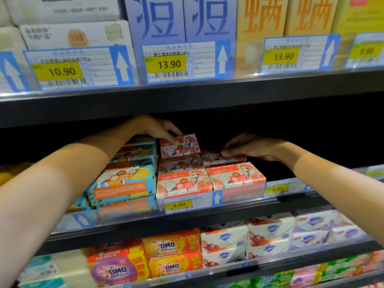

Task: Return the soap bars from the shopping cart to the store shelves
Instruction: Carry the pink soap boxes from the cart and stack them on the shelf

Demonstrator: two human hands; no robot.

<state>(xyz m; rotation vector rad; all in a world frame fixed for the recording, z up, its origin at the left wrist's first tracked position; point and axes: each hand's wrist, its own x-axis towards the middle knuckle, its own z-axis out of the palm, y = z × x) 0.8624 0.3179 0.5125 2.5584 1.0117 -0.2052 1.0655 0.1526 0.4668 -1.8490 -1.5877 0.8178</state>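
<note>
The left hand (158, 127) curls its fingers (172, 140) over a pink soap bar (182, 146), holding it tilted atop the pink stack on the middle shelf (228, 217), likely to square it with its row; at three o'clock the right hand (253, 145) lays fingers on a second pink bar (220, 159), apparently steadying it; whether its thumb grips beneath is lost in shadow; blue bars (124, 183) sit at nine o'clock.

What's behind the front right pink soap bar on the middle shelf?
Another pink bar, with the right hand resting on it. Further back the shelf is dark; nothing else can be made out.
</note>
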